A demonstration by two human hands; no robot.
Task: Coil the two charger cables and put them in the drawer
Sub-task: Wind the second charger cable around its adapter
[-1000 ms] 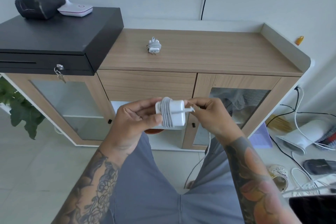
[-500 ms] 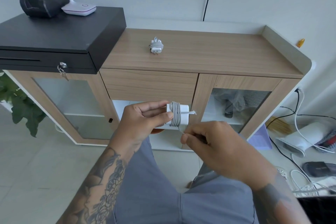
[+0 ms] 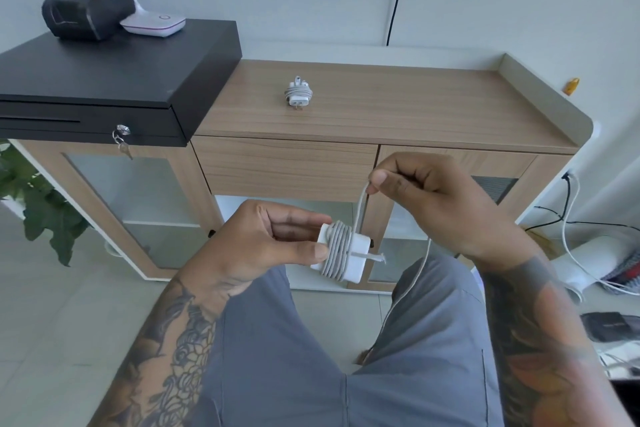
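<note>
Worktop: wood-grain cabinet top [image 3: 398,107] with a raised pale rim along the back and right edges; a closed drawer [image 3: 284,168] sits under its front edge.
Room: pale wall, tiled floor, a black cash box [image 3: 114,76] on the left end, a plant [image 3: 38,211] at the floor on the left.
Count: two chargers, two hands.
Coiled charger [image 3: 298,95]: small, white, cable wrapped tight, lying near the middle of the worktop, towards the back.
Held charger [image 3: 346,251]: white block, grey-white cable wound around it in several turns, in front of the cabinet, above the lap.
Left hand [image 3: 263,246]: grip clenched on the block's end.
Right hand [image 3: 440,204]: thumb and forefinger pinch the loose cable [image 3: 360,208], which trails down past the knee.
</note>
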